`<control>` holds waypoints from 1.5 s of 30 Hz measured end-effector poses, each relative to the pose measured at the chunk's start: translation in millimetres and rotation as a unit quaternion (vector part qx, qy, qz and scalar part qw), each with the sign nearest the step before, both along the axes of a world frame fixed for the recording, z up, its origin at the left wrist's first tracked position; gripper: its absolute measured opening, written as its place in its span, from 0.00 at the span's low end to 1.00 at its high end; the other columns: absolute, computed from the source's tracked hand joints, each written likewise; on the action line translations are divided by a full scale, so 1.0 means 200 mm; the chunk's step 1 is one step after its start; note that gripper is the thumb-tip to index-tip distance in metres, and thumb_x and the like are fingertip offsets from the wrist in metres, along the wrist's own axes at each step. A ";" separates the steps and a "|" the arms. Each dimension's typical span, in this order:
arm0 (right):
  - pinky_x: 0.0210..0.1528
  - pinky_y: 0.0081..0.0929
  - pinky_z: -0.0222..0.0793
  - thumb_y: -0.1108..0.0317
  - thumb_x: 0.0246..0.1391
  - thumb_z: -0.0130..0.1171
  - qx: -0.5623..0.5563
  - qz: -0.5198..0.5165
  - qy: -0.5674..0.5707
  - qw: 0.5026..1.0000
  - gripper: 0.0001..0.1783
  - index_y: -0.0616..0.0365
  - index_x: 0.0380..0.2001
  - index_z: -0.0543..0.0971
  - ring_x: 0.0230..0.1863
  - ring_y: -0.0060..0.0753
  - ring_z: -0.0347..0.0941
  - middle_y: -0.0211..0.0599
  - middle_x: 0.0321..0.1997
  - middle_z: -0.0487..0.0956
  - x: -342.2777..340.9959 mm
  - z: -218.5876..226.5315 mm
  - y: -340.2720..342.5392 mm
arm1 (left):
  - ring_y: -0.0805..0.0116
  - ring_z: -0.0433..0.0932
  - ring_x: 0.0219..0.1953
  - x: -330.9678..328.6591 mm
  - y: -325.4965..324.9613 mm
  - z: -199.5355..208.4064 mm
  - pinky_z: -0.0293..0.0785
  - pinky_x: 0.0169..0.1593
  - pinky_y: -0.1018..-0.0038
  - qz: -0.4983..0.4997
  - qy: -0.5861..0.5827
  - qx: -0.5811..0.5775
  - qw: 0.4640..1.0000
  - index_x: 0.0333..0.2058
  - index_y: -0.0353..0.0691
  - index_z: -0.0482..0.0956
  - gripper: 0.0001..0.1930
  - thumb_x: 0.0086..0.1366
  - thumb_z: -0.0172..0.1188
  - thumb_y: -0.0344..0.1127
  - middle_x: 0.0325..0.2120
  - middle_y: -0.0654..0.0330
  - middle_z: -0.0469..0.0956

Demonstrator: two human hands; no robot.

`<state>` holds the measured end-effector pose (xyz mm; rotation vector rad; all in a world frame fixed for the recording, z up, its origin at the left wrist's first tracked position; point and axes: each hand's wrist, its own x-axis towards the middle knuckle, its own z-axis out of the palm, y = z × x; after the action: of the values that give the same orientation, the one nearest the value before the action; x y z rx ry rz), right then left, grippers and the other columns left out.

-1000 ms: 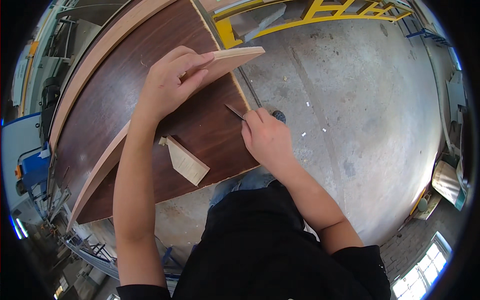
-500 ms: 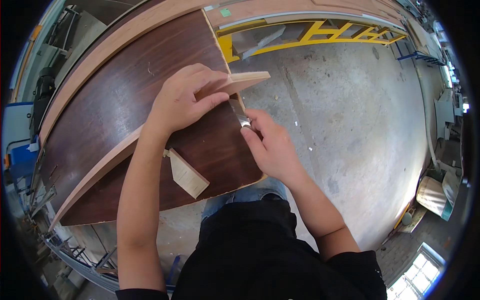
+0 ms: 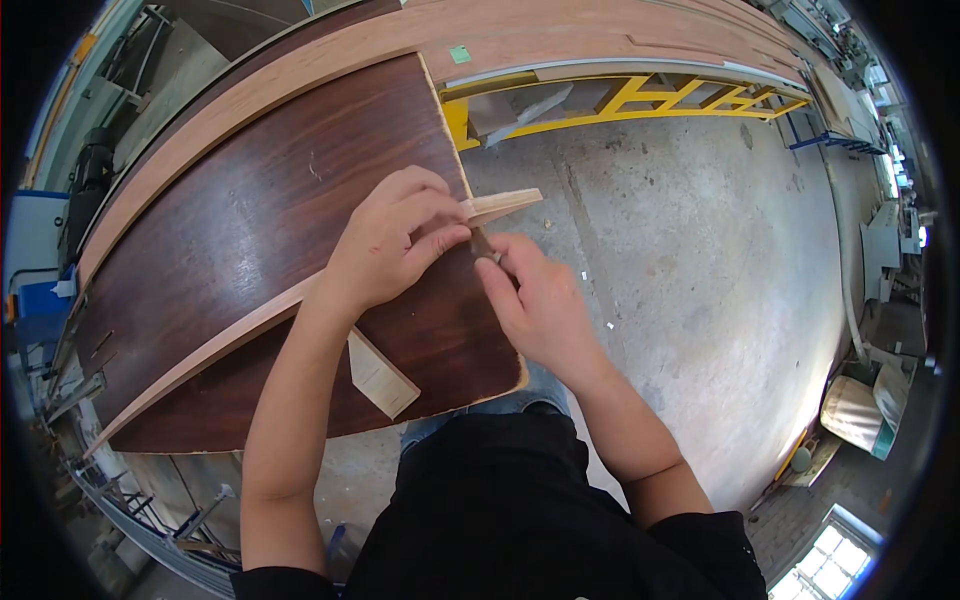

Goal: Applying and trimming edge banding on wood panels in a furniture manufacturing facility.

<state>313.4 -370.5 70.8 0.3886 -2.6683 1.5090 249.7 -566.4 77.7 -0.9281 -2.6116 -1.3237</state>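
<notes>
Right hand (image 3: 538, 300) on blade (image 3: 482, 244), apparently

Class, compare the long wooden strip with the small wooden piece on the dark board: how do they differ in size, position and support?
Size: the long wooden strip is far longer than the small wooden piece.
Position: the strip's far end sticks out past the right edge of the dark board; the piece lies near the board's front edge.
Support: the left hand grips the strip; neither hand grips the piece.
Shared: both are pale wood.
</notes>
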 end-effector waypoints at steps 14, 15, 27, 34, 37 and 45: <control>0.25 0.49 0.70 0.70 0.58 0.55 0.243 0.013 0.023 0.970 0.07 0.58 0.38 0.71 0.23 0.55 0.76 0.48 0.20 0.77 -0.18 0.11 -0.06 | 0.59 0.78 0.34 0.01 0.03 -0.06 0.75 0.38 0.67 0.085 0.088 -0.032 0.992 0.34 0.40 0.84 0.09 0.53 0.70 0.32 0.29 0.60 0.80; 0.25 0.49 0.69 0.70 0.58 0.55 0.246 0.015 0.022 0.969 0.07 0.58 0.37 0.71 0.23 0.55 0.76 0.48 0.19 0.77 -0.18 0.11 -0.07 | 0.60 0.78 0.34 0.01 0.03 -0.06 0.75 0.38 0.68 0.084 0.091 -0.036 0.992 0.34 0.40 0.85 0.09 0.53 0.70 0.32 0.29 0.60 0.80; 0.23 0.48 0.69 0.71 0.58 0.55 0.264 0.015 0.022 0.964 0.07 0.59 0.38 0.70 0.21 0.54 0.75 0.47 0.18 0.76 -0.19 0.13 -0.09 | 0.62 0.78 0.33 0.01 0.02 -0.06 0.76 0.37 0.69 0.085 0.072 -0.032 0.993 0.34 0.40 0.86 0.08 0.53 0.70 0.31 0.28 0.60 0.80; 0.23 0.48 0.68 0.71 0.57 0.55 0.265 -0.001 0.006 0.964 0.07 0.59 0.39 0.70 0.21 0.55 0.75 0.48 0.19 0.76 -0.18 0.12 -0.10 | 0.62 0.78 0.33 0.00 0.02 -0.06 0.76 0.37 0.69 0.083 0.070 -0.029 0.994 0.34 0.41 0.87 0.08 0.53 0.70 0.31 0.27 0.61 0.80; 0.23 0.48 0.68 0.71 0.58 0.55 0.283 -0.011 0.015 0.959 0.08 0.59 0.39 0.71 0.21 0.55 0.75 0.48 0.19 0.77 -0.19 0.13 -0.10 | 0.62 0.78 0.33 0.00 0.02 -0.06 0.76 0.37 0.69 0.082 0.066 -0.037 0.994 0.35 0.41 0.87 0.08 0.54 0.70 0.31 0.27 0.61 0.80; 0.23 0.47 0.69 0.71 0.57 0.55 0.293 0.009 0.014 0.956 0.07 0.59 0.38 0.71 0.20 0.54 0.75 0.47 0.18 0.76 -0.18 0.14 -0.11 | 0.62 0.78 0.32 0.01 0.02 -0.07 0.76 0.36 0.68 0.079 0.069 -0.034 0.994 0.35 0.42 0.87 0.08 0.54 0.69 0.32 0.27 0.61 0.79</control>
<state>277.0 -392.0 97.9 0.4493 -3.0472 0.6682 250.8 -563.4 64.1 -0.7709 -2.5772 -1.1004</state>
